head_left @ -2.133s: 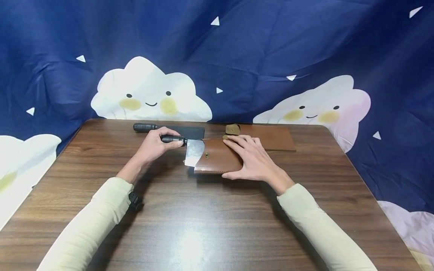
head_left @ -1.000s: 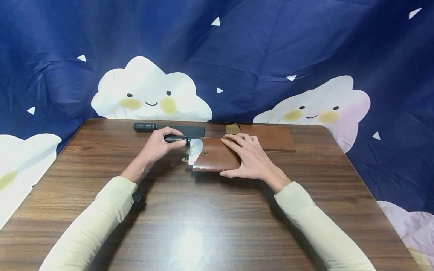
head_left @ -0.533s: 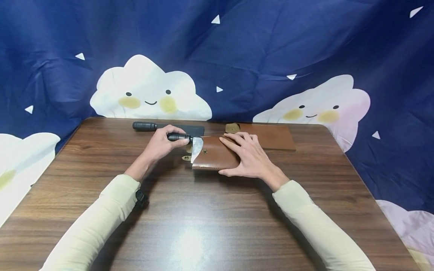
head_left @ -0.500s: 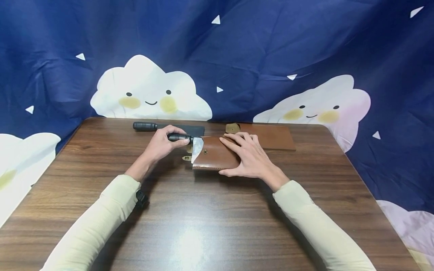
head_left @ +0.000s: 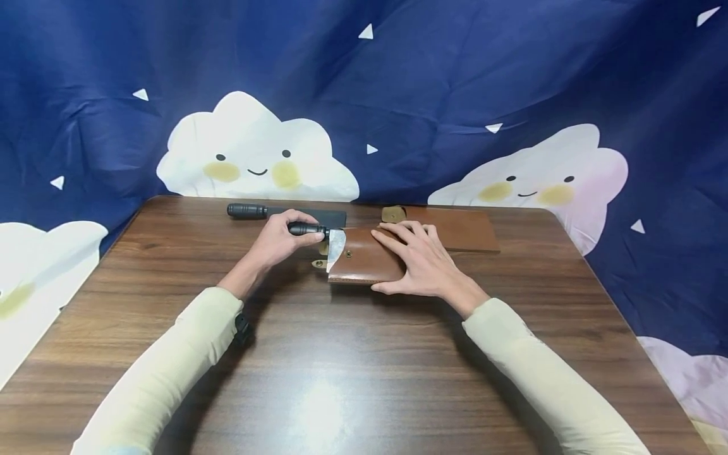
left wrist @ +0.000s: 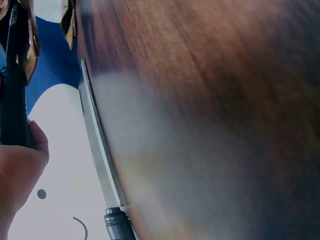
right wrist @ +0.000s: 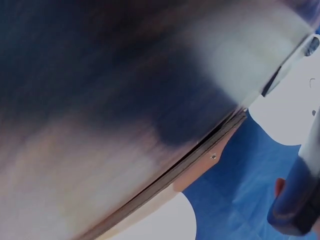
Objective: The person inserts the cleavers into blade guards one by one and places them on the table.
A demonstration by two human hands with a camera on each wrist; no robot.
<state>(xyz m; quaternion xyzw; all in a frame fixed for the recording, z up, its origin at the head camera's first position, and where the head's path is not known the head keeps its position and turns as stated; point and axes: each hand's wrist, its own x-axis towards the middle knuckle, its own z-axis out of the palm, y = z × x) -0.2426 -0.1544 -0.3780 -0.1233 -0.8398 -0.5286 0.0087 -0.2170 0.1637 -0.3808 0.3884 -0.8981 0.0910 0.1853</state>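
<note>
In the head view my left hand (head_left: 277, 240) pinches the black handle (head_left: 306, 229) of a knife whose silver blade (head_left: 336, 245) shows only as a short strip. The rest of the blade is inside a brown leather sheath (head_left: 366, 262) with a metal snap. My right hand (head_left: 423, 262) grips the sheath's right part, thumb at the near edge and fingers spread over the top. A strap end with a snap (head_left: 320, 263) sticks out left of the blade. The left wrist view shows the held handle (left wrist: 14, 110) in the left fingers.
Behind the left hand lies a second knife with a black handle (head_left: 247, 211) and dark blade (head_left: 324, 218). A second brown sheath (head_left: 463, 229) with an olive flap (head_left: 394, 214) lies behind the right hand. The wooden table (head_left: 352, 379) ends at a blue cloud-patterned curtain (head_left: 398, 76).
The left hand has moved right with the knife, and less of the silver blade shows outside the sheath. The sheath shifted slightly toward the back; the strap end has come into sight.
</note>
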